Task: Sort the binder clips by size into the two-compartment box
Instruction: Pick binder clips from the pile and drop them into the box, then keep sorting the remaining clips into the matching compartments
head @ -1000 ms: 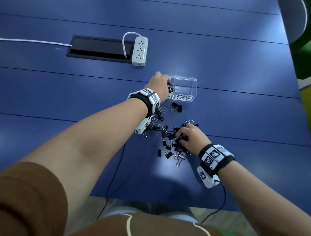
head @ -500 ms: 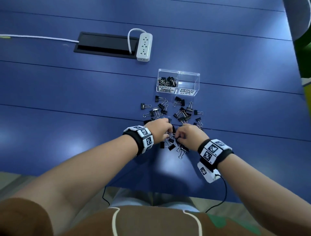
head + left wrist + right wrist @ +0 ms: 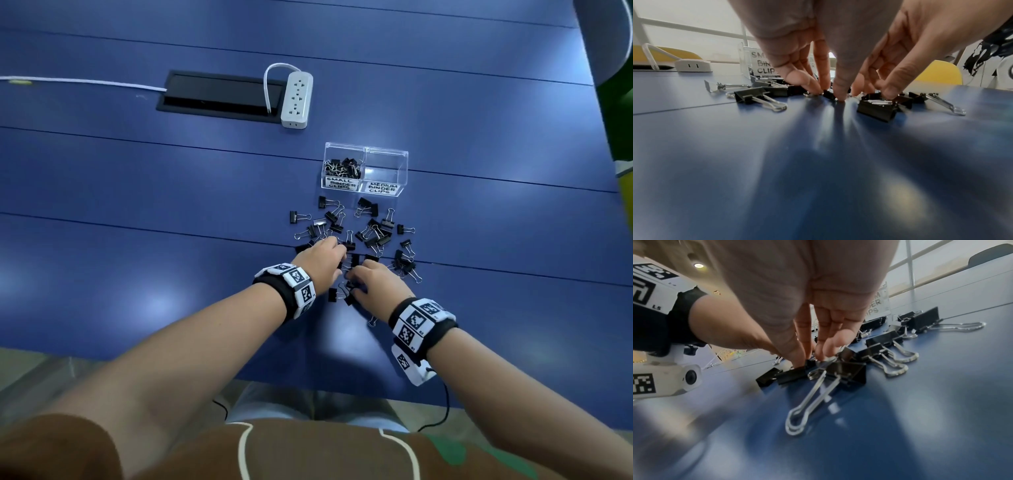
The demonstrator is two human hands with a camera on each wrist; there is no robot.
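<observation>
The clear two-compartment box (image 3: 400,164) stands past the pile. Its left side, labelled small, holds several small binder clips (image 3: 344,167); the medium side looks bare. Loose black binder clips (image 3: 373,233) of both sizes lie scattered on the blue table (image 3: 171,274). My left hand (image 3: 337,263) reaches down into the near part of the pile. In the left wrist view its thumb and fingertips (image 3: 812,86) pinch a small black clip (image 3: 828,95). My right hand (image 3: 352,277) is right beside it, its fingers (image 3: 830,344) curled onto a clip (image 3: 840,369) in the pile.
A white power strip (image 3: 297,99) and a black cable hatch (image 3: 219,99) lie far left of the box. The table's front edge (image 3: 308,377) runs close under my forearms. A yellow chair (image 3: 939,73) stands beyond the table.
My left hand has come back from the box's small compartment to the pile next to my right hand. The right hand has stayed on the pile.
</observation>
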